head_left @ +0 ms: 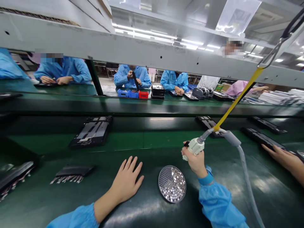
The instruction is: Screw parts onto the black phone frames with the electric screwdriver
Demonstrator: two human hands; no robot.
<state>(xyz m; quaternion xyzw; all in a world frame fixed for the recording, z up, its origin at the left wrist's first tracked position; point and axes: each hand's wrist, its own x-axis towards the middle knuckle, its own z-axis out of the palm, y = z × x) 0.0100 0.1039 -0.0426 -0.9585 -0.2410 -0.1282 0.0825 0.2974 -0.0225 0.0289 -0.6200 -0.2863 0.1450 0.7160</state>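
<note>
The worker's right hand (pixel 196 160) grips the pale tool (pixel 196 146) beneath a yellow strap (pixel 237 103) that presumably bears its weight; left hand (pixel 125 180) spreads open, empty, over the table (pixel 147 212), dimpled dish (pixel 165 178) between both, likely for reach.

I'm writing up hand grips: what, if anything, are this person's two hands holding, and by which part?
The right hand grips the white tool by its body; the left hand is open, holding nothing.

Green bench (pixel 144 213), round dotted tray (pixel 163 180), black part with strips (pixel 75 170)
</note>
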